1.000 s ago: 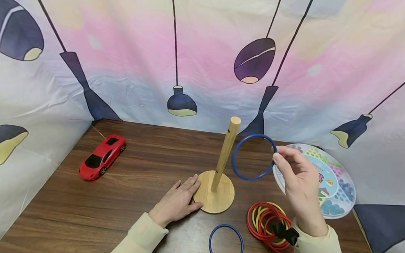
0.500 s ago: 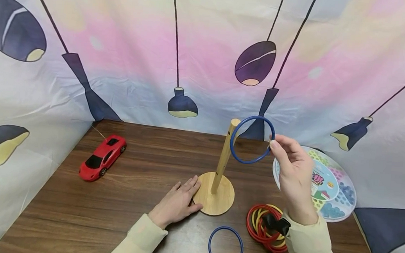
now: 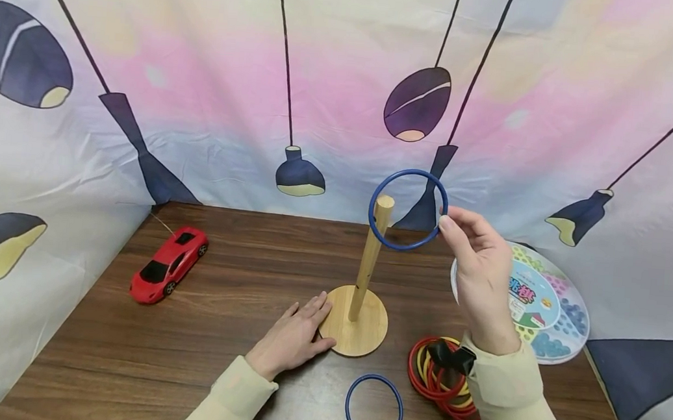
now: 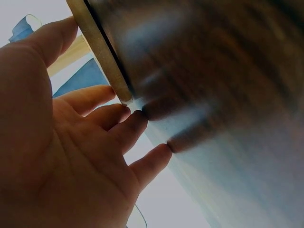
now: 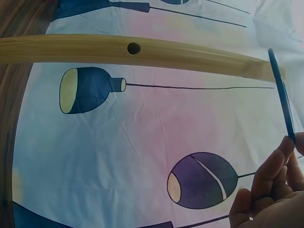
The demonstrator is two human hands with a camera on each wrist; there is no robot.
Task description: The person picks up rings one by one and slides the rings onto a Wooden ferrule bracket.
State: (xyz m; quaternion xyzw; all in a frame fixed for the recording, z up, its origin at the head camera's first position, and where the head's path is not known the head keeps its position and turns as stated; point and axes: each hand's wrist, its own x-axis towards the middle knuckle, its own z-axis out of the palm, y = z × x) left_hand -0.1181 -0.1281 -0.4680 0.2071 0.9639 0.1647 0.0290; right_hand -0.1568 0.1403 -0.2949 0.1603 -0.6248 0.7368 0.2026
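There are two blue rings: one (image 3: 408, 209) held up at the top of the peg, one (image 3: 374, 409) flat on the table. One wooden peg stand (image 3: 359, 303), one red toy car (image 3: 168, 264), one round game board (image 3: 547, 303), and one bundle of red and yellow rings (image 3: 439, 376), too tangled to count. Two hands are in view.

Red and yellow rings (image 3: 439, 373) partly hidden behind right sleeve (image 3: 500, 384). Round board (image 3: 552, 310) half covered by right hand (image 3: 478, 278) (print unreadable). Left wrist view: table (image 4: 213, 71) blurred.

Red toy car (image 3: 169, 264) at table's (image 3: 185, 355) left, round bead tray (image 3: 547, 303) far right.
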